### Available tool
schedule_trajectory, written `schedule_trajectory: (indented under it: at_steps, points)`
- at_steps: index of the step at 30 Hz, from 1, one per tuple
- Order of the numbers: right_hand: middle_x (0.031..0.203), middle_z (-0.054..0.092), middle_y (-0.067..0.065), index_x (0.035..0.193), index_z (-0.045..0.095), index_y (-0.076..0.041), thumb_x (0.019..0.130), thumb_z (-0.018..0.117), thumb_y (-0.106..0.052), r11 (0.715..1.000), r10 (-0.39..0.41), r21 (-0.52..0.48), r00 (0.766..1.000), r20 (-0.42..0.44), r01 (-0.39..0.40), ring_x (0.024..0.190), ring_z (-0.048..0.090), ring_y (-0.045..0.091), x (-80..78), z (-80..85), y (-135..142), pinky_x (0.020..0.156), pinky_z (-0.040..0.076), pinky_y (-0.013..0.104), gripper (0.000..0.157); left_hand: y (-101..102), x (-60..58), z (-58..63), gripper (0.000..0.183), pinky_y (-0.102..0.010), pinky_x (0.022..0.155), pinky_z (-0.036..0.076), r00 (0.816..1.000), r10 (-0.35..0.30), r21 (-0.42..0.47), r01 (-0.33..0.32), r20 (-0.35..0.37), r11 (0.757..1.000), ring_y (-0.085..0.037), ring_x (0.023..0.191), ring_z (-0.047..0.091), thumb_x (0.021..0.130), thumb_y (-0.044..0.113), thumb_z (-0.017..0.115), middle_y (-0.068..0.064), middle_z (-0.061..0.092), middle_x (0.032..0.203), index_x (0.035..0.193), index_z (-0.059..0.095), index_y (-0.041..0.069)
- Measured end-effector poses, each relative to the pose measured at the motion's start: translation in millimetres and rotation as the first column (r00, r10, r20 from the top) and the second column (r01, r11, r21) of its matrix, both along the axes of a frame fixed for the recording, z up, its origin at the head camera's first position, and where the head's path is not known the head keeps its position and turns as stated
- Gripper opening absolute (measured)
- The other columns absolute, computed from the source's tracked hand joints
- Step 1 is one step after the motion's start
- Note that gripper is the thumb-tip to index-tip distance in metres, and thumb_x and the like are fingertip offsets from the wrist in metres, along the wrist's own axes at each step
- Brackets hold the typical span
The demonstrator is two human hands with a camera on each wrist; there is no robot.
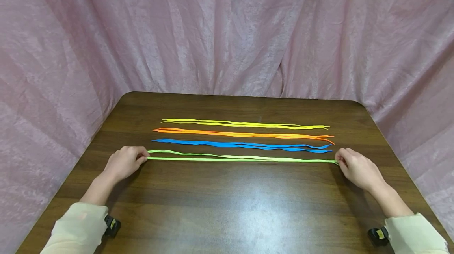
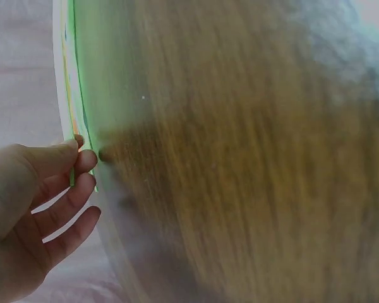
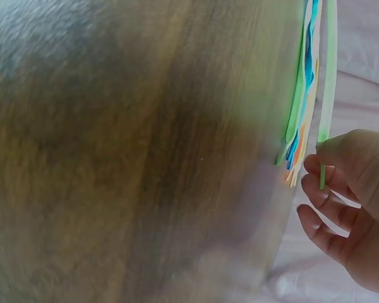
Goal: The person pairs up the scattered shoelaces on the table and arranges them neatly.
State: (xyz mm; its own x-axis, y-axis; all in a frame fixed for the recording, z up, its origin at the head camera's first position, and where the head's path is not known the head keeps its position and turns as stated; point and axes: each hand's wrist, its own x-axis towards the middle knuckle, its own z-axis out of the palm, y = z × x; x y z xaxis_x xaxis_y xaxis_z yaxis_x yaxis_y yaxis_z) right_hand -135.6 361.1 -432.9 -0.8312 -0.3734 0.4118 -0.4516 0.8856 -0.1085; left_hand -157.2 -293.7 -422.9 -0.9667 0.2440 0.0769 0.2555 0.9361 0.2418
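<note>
My left hand (image 1: 124,162) pinches one end of a light green shoelace (image 1: 198,159) between thumb and forefinger. Its other end is pinched by my right hand (image 1: 360,169), so this strand runs nearly straight across the table. A second light green strand (image 1: 188,153) lies close behind it, slightly wavy. In the right wrist view, the held green strand (image 3: 328,82) stands apart from the other green strand (image 3: 297,107). Beyond the green ones are blue laces (image 1: 220,143), then orange laces (image 1: 230,133), then yellow laces (image 1: 230,123), all roughly parallel.
The brown wooden table (image 1: 198,203) has rounded far corners and reflects light near its front middle. Pink curtains (image 1: 227,29) hang behind it and at both sides. A small dark device (image 1: 112,226) sits at the left wrist, another device (image 1: 378,236) at the right.
</note>
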Motion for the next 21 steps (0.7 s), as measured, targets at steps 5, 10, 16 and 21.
schedule_trajectory:
  at_steps: [5, 10, 16, 21]
  points:
    - [0.068, 0.043, -0.008, 0.073, 0.052, -0.014, 0.068, 0.067, 0.003, 1.0, -0.015, 0.013, 0.999, 0.038, 0.015, 0.057, 0.039, 0.005, 1.2, -3.0, 2, 0.046, 0.03, 0.025, 0.024, 0, -3.3, -1.9, 0.006, -0.035, 0.047, 0.039, 1.0, 0.016, -0.008, -0.016, -0.022, 1.0, -0.015, 0.057, 0.053, 0.081, 0.014, 0.068, 0.006, 0.061, 0.069, 0.078, 0.064, 0.018]
    - [0.067, 0.043, -0.009, 0.072, 0.05, -0.015, 0.068, 0.066, 0.002, 1.0, -0.018, 0.015, 0.999, 0.03, 0.018, 0.056, 0.039, 0.006, 0.7, -6.7, 3, 0.045, 0.03, 0.026, 0.024, 1, -8.4, -0.9, 0.007, -0.035, 0.046, 0.039, 0.999, 0.034, -0.015, -0.034, -0.002, 0.999, -0.014, 0.056, 0.053, 0.081, 0.015, 0.068, 0.005, 0.062, 0.068, 0.077, 0.063, 0.018]
    - [0.067, 0.043, -0.008, 0.072, 0.05, -0.014, 0.067, 0.067, 0.004, 0.999, -0.025, 0.02, 0.999, 0.038, 0.025, 0.056, 0.039, 0.006, -2.2, -8.1, 2, 0.046, 0.03, 0.026, 0.026, 3, -13.2, 0.2, 0.009, -0.034, 0.046, 0.038, 0.999, 0.044, -0.029, -0.044, 0.0, 0.999, -0.016, 0.055, 0.05, 0.082, 0.016, 0.068, 0.004, 0.06, 0.068, 0.075, 0.062, 0.018]
    - [0.066, 0.043, -0.008, 0.072, 0.051, -0.013, 0.068, 0.067, 0.003, 0.999, -0.018, 0.029, 0.999, 0.042, 0.017, 0.057, 0.038, 0.006, -5.1, -8.3, 2, 0.046, 0.03, 0.024, 0.023, 4, -17.7, -0.9, 0.009, -0.036, 0.048, 0.04, 0.999, 0.044, -0.044, -0.045, -0.015, 0.998, -0.017, 0.058, 0.052, 0.08, 0.017, 0.068, 0.003, 0.06, 0.071, 0.073, 0.063, 0.019]
